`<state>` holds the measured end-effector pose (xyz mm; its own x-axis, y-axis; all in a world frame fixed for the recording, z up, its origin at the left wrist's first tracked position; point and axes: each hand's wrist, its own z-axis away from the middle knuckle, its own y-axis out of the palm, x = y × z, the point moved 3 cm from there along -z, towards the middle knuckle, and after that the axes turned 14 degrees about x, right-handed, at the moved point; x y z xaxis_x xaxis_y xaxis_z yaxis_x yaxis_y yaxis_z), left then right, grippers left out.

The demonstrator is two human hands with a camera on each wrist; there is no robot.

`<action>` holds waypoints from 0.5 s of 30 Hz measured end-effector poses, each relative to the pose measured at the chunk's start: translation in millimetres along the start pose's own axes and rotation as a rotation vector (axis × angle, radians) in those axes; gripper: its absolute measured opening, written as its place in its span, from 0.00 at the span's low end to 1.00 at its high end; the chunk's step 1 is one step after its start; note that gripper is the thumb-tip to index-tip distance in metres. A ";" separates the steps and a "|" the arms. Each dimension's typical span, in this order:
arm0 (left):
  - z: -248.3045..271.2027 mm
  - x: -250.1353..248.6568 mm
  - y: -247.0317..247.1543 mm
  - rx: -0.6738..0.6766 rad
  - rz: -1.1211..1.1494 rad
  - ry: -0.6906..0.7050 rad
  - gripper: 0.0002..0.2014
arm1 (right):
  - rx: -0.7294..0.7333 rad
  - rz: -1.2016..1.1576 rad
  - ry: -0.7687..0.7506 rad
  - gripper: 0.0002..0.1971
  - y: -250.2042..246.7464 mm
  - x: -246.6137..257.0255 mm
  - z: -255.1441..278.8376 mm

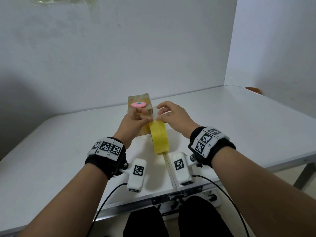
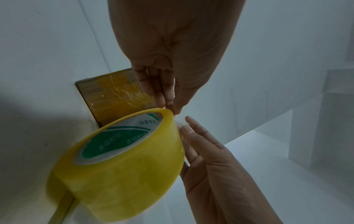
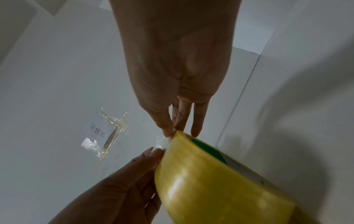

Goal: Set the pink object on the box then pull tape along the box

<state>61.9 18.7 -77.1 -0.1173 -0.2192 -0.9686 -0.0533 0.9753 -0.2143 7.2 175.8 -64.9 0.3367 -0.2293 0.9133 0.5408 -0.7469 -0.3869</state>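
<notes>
Both sets of fingers (image 2: 169, 97) are pinching at the loose end of the yellow tape roll (image 1: 159, 139), which is standing on the table (image 1: 239, 120) right beneath them. The left hand (image 1: 131, 124) and right hand (image 1: 174, 117) are crowding one edge, so the film is likely to split or fold onto itself. Just beyond, the cardboard box (image 1: 139, 101) is sitting close enough to be nudged.
</notes>
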 end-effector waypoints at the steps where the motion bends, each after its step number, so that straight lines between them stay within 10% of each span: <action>1: 0.1 0.0 0.3 -0.002 0.005 0.006 0.12 | -0.004 -0.008 -0.003 0.17 0.3 -1.7 0.4; 15: 6.2 -1.7 5.7 0.007 0.007 0.021 0.07 | -0.101 0.021 -0.054 0.09 3.2 -5.8 2.8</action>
<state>67.9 24.8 -77.5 -0.1388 -0.2131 -0.9671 -0.0453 0.9769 -0.2088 9.1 176.5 -71.8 0.3895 -0.2134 0.8960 0.4535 -0.8022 -0.3882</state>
